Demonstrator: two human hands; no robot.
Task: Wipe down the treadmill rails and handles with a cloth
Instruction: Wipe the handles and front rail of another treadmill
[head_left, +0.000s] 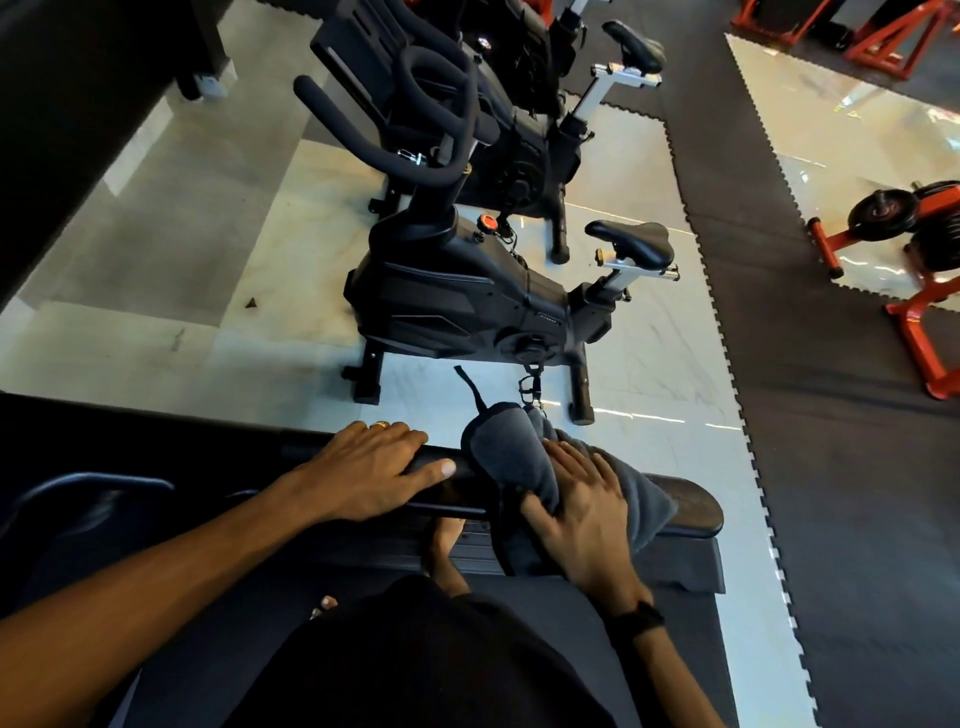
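Observation:
A black treadmill handrail (685, 501) runs across the lower middle of the view. A grey cloth (506, 457) is draped over it. My right hand (587, 512) presses flat on the cloth with fingers spread, thumb tucked against a fold. My left hand (371, 467) rests on the rail just left of the cloth, fingers wrapped over the far side and thumb lying along the top. A ring shows on the left hand and a black band on the right wrist.
Two black exercise bikes (467, 296) stand on the pale tiled floor just beyond the rail. Black rubber mats (810, 364) cover the floor to the right. Orange weight racks (914, 234) with plates stand at the far right. My bare foot (447, 551) shows below the rail.

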